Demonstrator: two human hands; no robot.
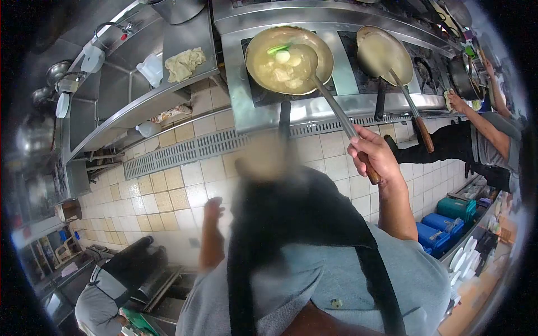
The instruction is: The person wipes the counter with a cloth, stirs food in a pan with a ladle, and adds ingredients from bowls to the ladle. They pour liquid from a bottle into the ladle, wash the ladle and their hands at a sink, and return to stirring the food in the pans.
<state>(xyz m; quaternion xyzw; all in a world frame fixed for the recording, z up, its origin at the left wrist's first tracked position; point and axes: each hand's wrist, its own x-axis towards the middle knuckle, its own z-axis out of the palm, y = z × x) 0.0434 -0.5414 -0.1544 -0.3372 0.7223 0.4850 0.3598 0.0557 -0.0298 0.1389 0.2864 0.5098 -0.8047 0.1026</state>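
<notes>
My right hand (371, 151) is closed around the wooden-ended handle of a long metal ladle (336, 106). The ladle's bowl dips into a wok (250, 73) on the stove. Pale broth (263, 61) in the wok holds whitish pieces and a strip of green vegetable (278, 49). The wok's dark handle (284, 120) points toward me, with neither hand on it. My left hand (213, 210) hangs low beside my black apron, over the tiled floor. Its fingers look loosely apart and hold nothing that I can see.
A second wok (361, 35) with another ladle (417, 109) sits to the right. Farther right, a person (490, 134) works at a pot (462, 78). Left are a sink (120, 70) and a cloth (185, 64). Another person (106, 285) bends at lower left; blue bins (443, 224) stand right.
</notes>
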